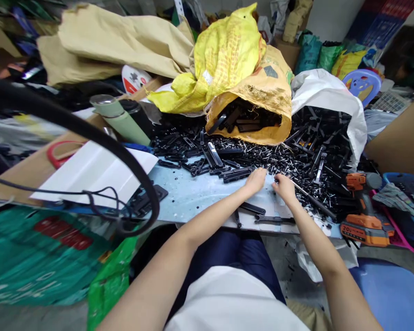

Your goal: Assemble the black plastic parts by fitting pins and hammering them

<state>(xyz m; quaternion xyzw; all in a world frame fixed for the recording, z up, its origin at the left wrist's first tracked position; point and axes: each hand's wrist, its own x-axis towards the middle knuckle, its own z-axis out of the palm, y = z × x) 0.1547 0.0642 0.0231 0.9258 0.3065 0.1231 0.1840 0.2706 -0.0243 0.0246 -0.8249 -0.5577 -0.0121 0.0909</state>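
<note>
My left hand [256, 181] reaches to the near edge of a heap of small black and silver pin-like parts [262, 154]. Its fingers are closed; anything between them is too small to make out. Just to its right, my right hand [284, 187] is closed with thumb and fingertips together, a tiny dark piece showing at the tips. Beside the right hand lies a long thin rod with a black grip [319, 205]. Flat black bars [236, 174] lie left of my left hand. Below both hands, a black slotted part [274, 219] and another black bar [252, 208] rest near the table's front edge.
An orange cordless drill [365, 216] stands at the right end. An open orange sack [279, 115] of black parts lies behind the heap, beside a white sack [334, 92]. Left are a green bottle [124, 120], white sheet [100, 170] and red scissors [57, 154]. A black cable [124, 154] loops in front.
</note>
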